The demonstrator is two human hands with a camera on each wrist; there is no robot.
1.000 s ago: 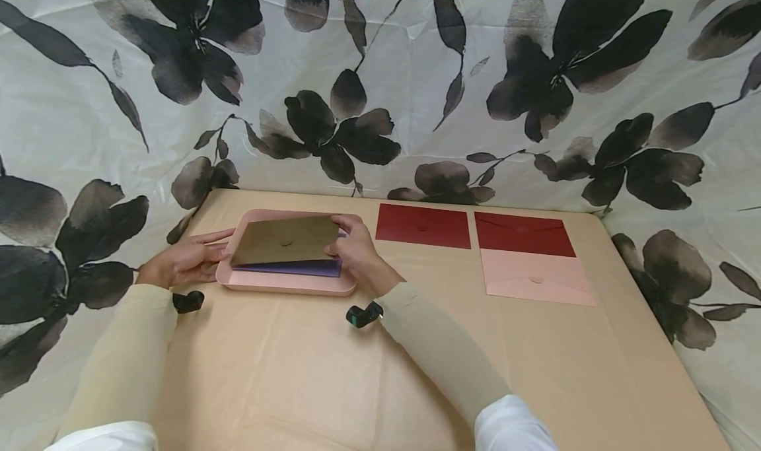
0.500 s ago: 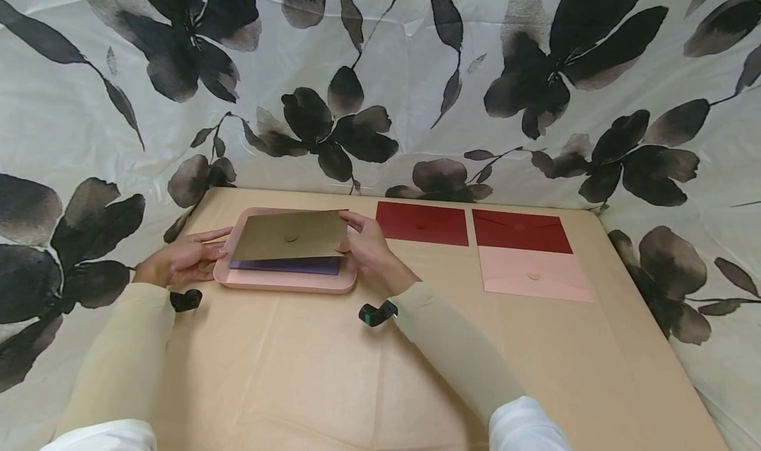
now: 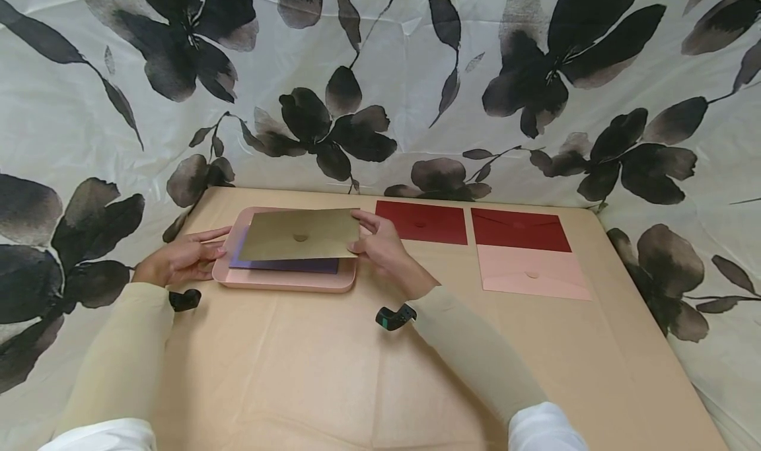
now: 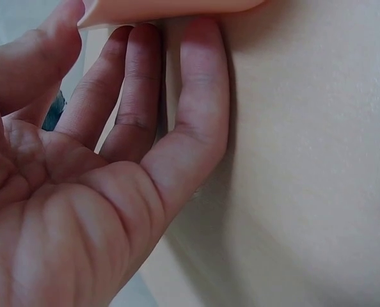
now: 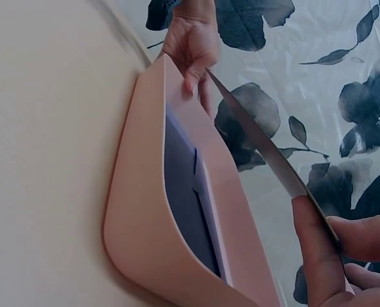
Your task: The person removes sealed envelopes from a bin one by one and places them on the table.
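A gold envelope (image 3: 297, 240) with a small round clasp is held above the pink tray (image 3: 282, 282). My right hand (image 3: 386, 243) pinches its right edge between thumb and fingers. Below it a purple envelope (image 3: 303, 266) lies in the tray. Seen from the right wrist, the gold envelope (image 5: 276, 163) stands apart from the purple one (image 5: 183, 173), nearly edge-on. At the tray's left end, my left hand (image 3: 181, 259) holds the rim; in the left wrist view the thumb (image 4: 55, 48) is at the rim and the fingertips reach under the tray's wall (image 4: 171, 7).
Two dark red envelopes, one in the middle (image 3: 419, 222) and one to the right (image 3: 520, 230), lie along the back of the cloth-covered table (image 3: 309, 365). A pale pink envelope (image 3: 532, 273) adjoins the right one. A floral curtain (image 3: 410, 55) hangs behind.
The right hand has drawn the gold envelope to the right, so more of the purple envelope shows at left. The left hand stays at the tray's edge.
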